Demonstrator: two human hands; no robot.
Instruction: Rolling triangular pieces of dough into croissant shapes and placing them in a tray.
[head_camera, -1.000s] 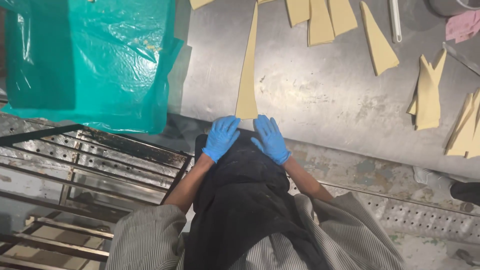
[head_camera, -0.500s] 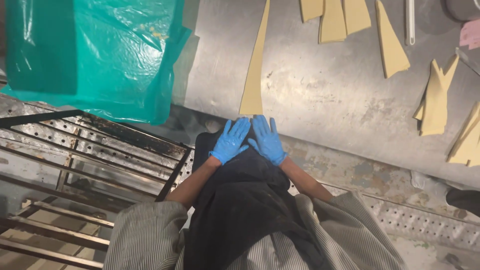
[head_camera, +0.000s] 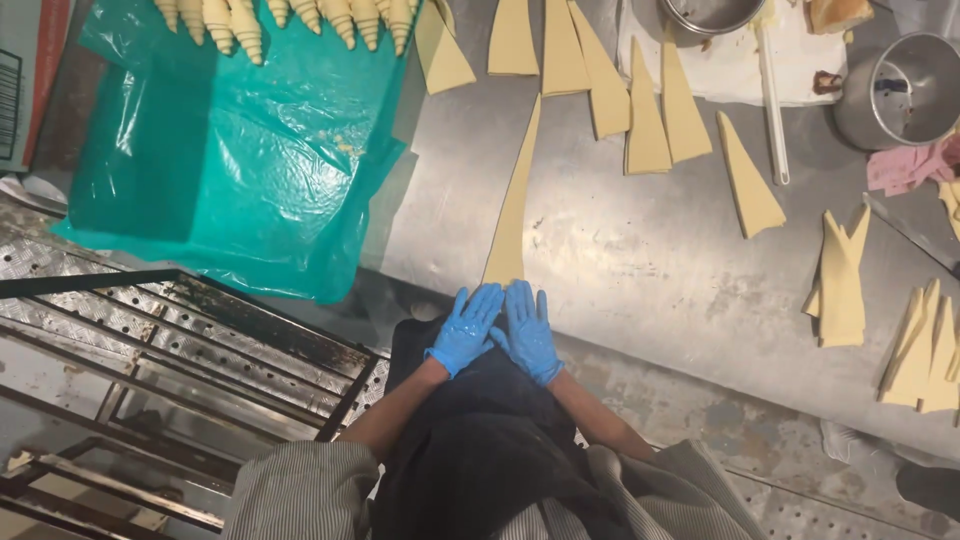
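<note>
1. Since the earlier frame both hands sit closer together at the near end of the dough strip (head_camera: 512, 200); the view now takes in more of the far side of the steel table (head_camera: 640, 260), including the rolled pieces.
2. Left hand (head_camera: 466, 330): blue glove, fingers extended and close together, flat, palm down, holding nothing. Fingertips at the strip's wide near end.
3. Right hand (head_camera: 528, 330): blue glove, fingers slightly spread, flat, holding nothing. It touches the left hand along the thumb side, fingertips also at the strip's near end.
4. Strip appearance: pale yellow, long narrow triangle, unrolled, lying flat on the table. Wide base nearest the hands, point directed away from the person. Whether the base edge is lifted, cannot tell.
5. Left of the strip: green plastic sheet (head_camera: 240, 150), crinkled, overhanging the table edge. Row of rolled dough pieces (head_camera: 290, 18) on its far edge.
6. Beyond and right of the strip: more flat dough triangles (head_camera: 650, 110), some overlapping. Further right, a stack of triangles (head_camera: 840, 280).
7. Far right of the strip: metal bowl (head_camera: 900, 90), pink cloth (head_camera: 910, 165) just beside it.
</note>
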